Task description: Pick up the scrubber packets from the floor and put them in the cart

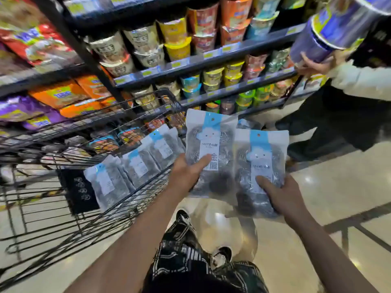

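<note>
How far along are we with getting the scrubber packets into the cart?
Partly done. Three scrubber packets already lie in a row inside the wire cart. In hand: the left hand grips one packet and the right hand grips another, both held beside the cart, not yet over it. Left: drop these two in. The floor in view shows no more packets.

Left hand (186,172) gripping one scrubber packet (211,144), right hand (281,195) gripping a second packet (261,157) just beside it, both held above the glossy floor (317,187), wire cart (88,187) at left holding more packets (135,163), far shelves (190,62) of cup noodles, another person's arm (349,79) at right.
</note>
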Demonstrator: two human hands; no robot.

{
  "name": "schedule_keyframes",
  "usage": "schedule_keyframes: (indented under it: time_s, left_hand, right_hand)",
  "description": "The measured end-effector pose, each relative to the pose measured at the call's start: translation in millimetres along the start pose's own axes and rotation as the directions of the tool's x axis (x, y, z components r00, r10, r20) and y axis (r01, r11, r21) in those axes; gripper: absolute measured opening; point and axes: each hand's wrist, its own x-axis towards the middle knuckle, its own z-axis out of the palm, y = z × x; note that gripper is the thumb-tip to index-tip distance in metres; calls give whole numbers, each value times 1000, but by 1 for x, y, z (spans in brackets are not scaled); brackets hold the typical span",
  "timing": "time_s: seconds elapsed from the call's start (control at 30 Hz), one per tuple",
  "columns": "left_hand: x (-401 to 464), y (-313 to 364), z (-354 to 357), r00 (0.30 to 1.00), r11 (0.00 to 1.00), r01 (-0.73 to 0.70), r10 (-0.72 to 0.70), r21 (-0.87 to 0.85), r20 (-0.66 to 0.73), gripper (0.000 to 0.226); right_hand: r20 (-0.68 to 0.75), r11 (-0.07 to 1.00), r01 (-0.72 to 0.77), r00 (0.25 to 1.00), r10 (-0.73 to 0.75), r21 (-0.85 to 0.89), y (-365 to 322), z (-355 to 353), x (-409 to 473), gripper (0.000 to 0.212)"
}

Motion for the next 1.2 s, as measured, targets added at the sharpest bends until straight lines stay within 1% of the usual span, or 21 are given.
schedule_keyframes:
  time_s: [0.07, 0.1, 0.13, 0.17, 0.2, 0.27, 0.37, 0.43, 0.47, 0.53, 0.57, 0.6, 0.7, 0.77, 0.8, 0.87, 0.93, 0.97, 1.03, 1.13, 1.2]
  left_hand:
    - [-6, 2, -46, 997, 996, -7, 0, -88, -72, 49]
    - [-6, 1, -70, 994, 995, -27, 16, -99, -109, 50]
    - [-4, -2, -92, 987, 992, -27, 7, -126, -160, 46]
    - [-2, -4, -117, 977, 986, -7, -29, -166, -212, 40]
    - [0, -8, -142, 966, 978, 14, -67, -209, -250, 39]
    - [4, -19, -191, 949, 969, 49, -121, -242, -292, 45]
    - [19, -49, -260, 910, 955, 93, -196, -280, -366, 33]
    - [27, -80, -300, 883, 945, 132, -250, -301, -397, 27]
    - [29, -93, -317, 872, 939, 149, -272, -309, -407, 30]
    - [34, -115, -344, 838, 923, 202, -336, -327, -430, 42]
    - [36, -124, -354, 820, 910, 240, -376, -337, -432, 40]
    - [40, -133, -360, 809, 901, 259, -399, -348, -432, 36]
    - [53, -152, -365, 795, 892, 279, -422, -355, -435, 35]
    - [65, -160, -361, 793, 884, 312, -445, -349, -417, 34]
    - [73, -166, -359, 790, 875, 331, -462, -354, -403, 40]
    - [88, -177, -350, 776, 848, 384, -511, -365, -369, 56]
    - [102, -184, -344, 756, 836, 420, -537, -353, -374, 53]
    - [109, -189, -341, 746, 826, 432, -553, -364, -370, 54]
    - [118, -197, -335, 739, 806, 450, -578, -385, -347, 63]
    - [126, -211, -331, 734, 813, 478, -578, -333, -357, 67]
    - [127, -218, -331, 729, 822, 486, -569, -297, -381, 71]
  right_hand:
    - [85, 1000, 20, 996, -19, -20, -25, 38, 5, 24]
    - [119, 999, 27, 993, -24, -25, -36, 59, 7, 29]
    - [150, 999, 41, 988, -36, -32, -49, 81, 9, 31]
    - [183, 997, 58, 982, -49, -46, -61, 104, 12, 30]
    - [218, 996, 70, 974, -56, -59, -71, 128, 14, 29]
    - [284, 990, 107, 956, -78, -87, -89, 177, 17, 25]
    - [358, 974, 171, 928, -108, -151, -107, 249, 21, 22]
    - [397, 953, 196, 913, -91, -231, -110, 294, 21, 24]
    - [403, 939, 212, 911, -90, -270, -108, 314, 22, 30]
    - [385, 912, 215, 920, -70, -350, -104, 349, 25, 51]
    - [359, 901, 205, 931, -59, -383, -101, 361, 28, 62]
    - [325, 893, 187, 944, -48, -410, -101, 372, 29, 66]
    - [279, 885, 122, 960, 9, -449, -97, 392, 41, 60]
    - [302, 868, 131, 953, 23, -479, -90, 403, 57, 75]
    - [322, 855, 139, 946, 34, -499, -84, 410, 68, 81]
    - [359, 819, 141, 929, 84, -556, -82, 422, 78, 73]
    - [380, 777, 126, 912, 154, -617, -79, 436, 85, 63]
    - [390, 753, 125, 902, 185, -646, -76, 443, 88, 64]
    - [413, 717, 154, 888, 201, -680, -64, 459, 99, 71]
    - [424, 678, 155, 871, 250, -719, -48, 479, 108, 70]
    - [417, 656, 167, 876, 244, -736, -45, 486, 106, 78]
